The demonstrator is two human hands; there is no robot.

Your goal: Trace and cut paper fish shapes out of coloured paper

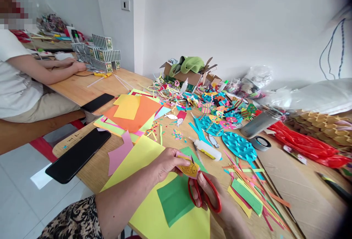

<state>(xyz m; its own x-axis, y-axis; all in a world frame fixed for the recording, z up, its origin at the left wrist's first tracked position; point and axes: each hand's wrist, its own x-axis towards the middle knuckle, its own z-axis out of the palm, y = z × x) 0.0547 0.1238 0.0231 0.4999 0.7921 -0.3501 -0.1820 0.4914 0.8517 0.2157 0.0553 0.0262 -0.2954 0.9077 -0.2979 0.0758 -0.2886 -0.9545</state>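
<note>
My left hand pinches a small pink piece of paper with a yellow fish drawing. Red-handled scissors are gripped in my right hand, their blades at the fish paper. Both hands are above a large yellow sheet and a green sheet lying on it. Behind my hands, a white glue bottle lies on its side. Paper strips in several colours are to the right of the scissors.
Two black phones lie at the left. Orange and yellow sheets, paper fish, a blue textured oval, a tape roll and a metal bottle sit farther back. Another person's hands are at the far-left table.
</note>
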